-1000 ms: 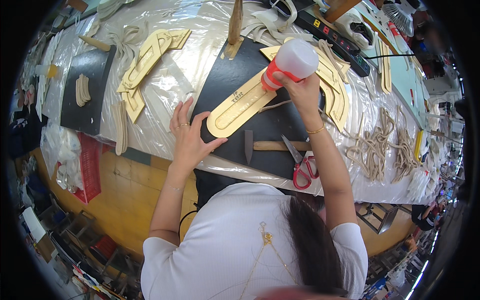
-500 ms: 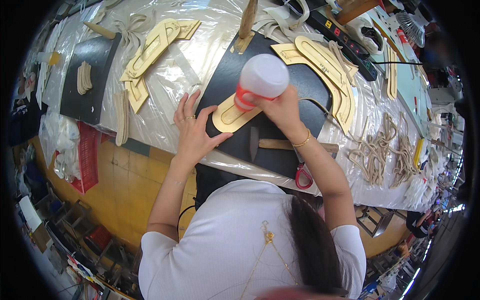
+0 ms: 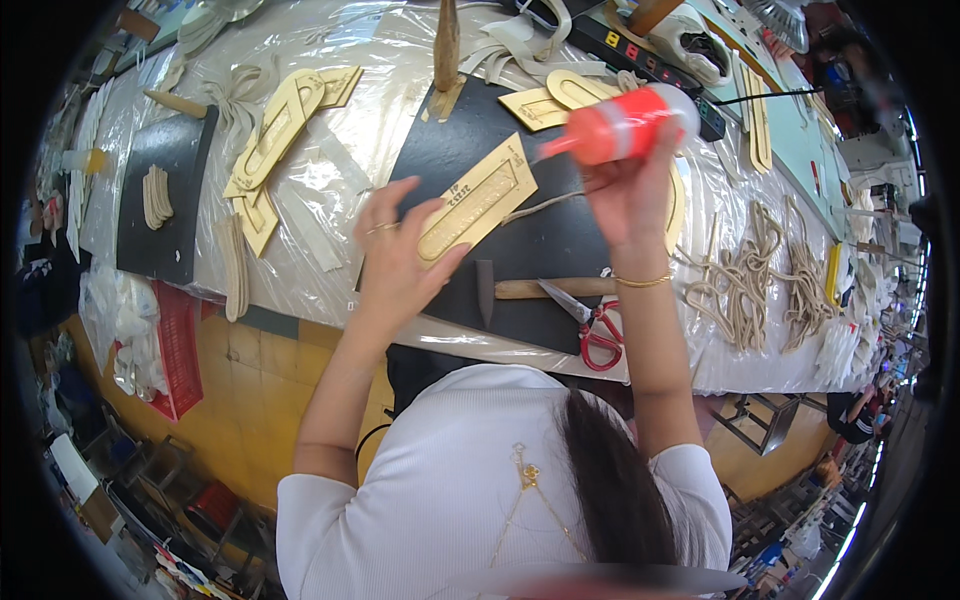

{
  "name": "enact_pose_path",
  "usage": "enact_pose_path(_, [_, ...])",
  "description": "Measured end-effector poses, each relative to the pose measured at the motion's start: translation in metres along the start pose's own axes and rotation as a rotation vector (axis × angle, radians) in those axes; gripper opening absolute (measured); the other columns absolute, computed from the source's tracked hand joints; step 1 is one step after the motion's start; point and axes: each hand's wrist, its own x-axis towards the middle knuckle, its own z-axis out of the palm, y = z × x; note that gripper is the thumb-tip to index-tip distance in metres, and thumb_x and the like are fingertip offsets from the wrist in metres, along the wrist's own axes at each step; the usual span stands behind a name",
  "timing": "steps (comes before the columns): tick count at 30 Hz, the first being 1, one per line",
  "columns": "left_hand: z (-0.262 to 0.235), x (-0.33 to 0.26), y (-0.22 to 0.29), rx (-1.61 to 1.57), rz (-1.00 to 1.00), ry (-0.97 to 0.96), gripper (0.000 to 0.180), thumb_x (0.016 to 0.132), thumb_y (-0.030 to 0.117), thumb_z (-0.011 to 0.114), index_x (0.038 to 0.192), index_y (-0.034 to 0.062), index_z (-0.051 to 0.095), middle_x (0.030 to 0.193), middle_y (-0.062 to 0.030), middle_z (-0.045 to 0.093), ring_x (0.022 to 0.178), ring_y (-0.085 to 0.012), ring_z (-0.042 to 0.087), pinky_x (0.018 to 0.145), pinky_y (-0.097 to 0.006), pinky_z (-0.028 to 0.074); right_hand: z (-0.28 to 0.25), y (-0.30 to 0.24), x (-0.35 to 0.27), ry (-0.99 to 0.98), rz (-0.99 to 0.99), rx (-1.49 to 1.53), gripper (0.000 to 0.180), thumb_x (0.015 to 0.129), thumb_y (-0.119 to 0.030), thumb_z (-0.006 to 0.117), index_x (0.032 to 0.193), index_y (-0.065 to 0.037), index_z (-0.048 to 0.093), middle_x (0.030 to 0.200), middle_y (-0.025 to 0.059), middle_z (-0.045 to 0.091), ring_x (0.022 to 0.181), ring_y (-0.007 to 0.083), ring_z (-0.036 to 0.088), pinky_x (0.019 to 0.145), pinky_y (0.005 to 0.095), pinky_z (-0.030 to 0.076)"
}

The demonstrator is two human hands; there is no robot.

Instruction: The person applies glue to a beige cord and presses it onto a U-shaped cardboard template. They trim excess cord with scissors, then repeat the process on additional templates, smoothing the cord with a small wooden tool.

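My left hand [image 3: 395,250] grips the lower end of a flat cream leather-like piece [image 3: 490,200] with a long rounded slot outlined on it and handwritten marks. The piece is tilted up off a black board [image 3: 425,155]. To its right, my right hand [image 3: 635,200] is wrapped round a red squeeze bottle [image 3: 615,130] with a whitish base. The bottle lies sideways in the air, its nozzle pointing left towards the piece's upper end. Below the hands, a hammer [image 3: 550,289] and red-handled scissors [image 3: 600,335] rest on the board. A thin cord [image 3: 545,206] crosses it.
More cream pieces [image 3: 280,125] lie at the far left, others [image 3: 535,107] behind the bottle. A wooden stick [image 3: 446,45] stands at the board's far edge. Beige cords [image 3: 745,275] lie right, a power strip [image 3: 650,60] behind. A red basket [image 3: 178,345] sits at lower left.
My right hand has swung the bottle right, from nozzle-down over the piece to sideways. My left hand has lifted and tilted the piece. The scissors now show more fully.
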Motion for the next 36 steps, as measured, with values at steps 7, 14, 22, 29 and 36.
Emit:
enact_pose_path(7, [0.055,0.055,0.032,0.076,0.242,-0.14,0.032,0.077,0.02,0.081,0.105,0.0101,0.07,0.123,-0.0102,0.057,0.122,-0.032,0.048,0.103,-0.047,0.036,-0.06,-0.057,-0.028,0.038,-0.088,0.281,0.07,0.093,-0.066,0.058,0.13,-0.007,0.054,0.121,0.0126,0.068,0.111,0.0288,0.068,0.086,0.0438,0.063])
enact_pose_path(14, [0.048,0.072,0.078,-0.894,-0.237,-0.236,0.014,0.09,0.011,0.071,0.099,0.0046,0.064,0.112,-0.0133,0.07,0.099,-0.022,0.065,0.095,-0.039,0.048,-0.082,-0.071,-0.052,-0.005,-0.147,0.452,0.067,0.093,-0.064,0.061,0.13,-0.009,0.054,0.12,0.0111,0.067,0.109,0.0278,0.069,0.082,0.0427,0.065])
enact_pose_path(22, [0.049,0.087,0.142,-1.529,-0.123,-0.591,0.021,0.094,0.005,0.071,0.113,-0.0022,0.066,0.097,-0.0093,0.07,0.092,-0.0148,0.067,0.083,-0.027,0.054,-0.071,-0.096,-0.071,0.119,-0.441,0.115,0.075,0.091,-0.069,0.059,0.134,-0.008,0.049,0.121,0.0073,0.065,0.108,0.0199,0.068,0.089,0.0367,0.059])
enact_pose_path(29, [0.043,0.085,0.161,-1.249,0.01,-0.513,0.015,0.092,0.005,0.073,0.106,-0.0021,0.071,0.092,-0.0031,0.067,0.081,-0.0078,0.058,0.072,-0.022,0.045,-0.072,-0.121,-0.074,0.09,-0.775,-0.362,0.093,0.087,-0.077,0.054,0.145,-0.005,0.041,0.13,0.0136,0.06,0.115,0.0243,0.064,0.094,0.0485,0.059])
enact_pose_path(36, [0.036,0.081,0.16,-1.316,-0.094,-0.546,0.016,0.093,0.007,0.072,0.106,-0.0027,0.07,0.091,-0.003,0.068,0.081,-0.0072,0.059,0.075,-0.021,0.048,-0.067,-0.115,-0.077,0.106,-0.782,-0.463,0.106,0.078,-0.085,0.055,0.145,-0.004,0.039,0.131,0.0147,0.059,0.115,0.0248,0.065,0.095,0.0444,0.059])
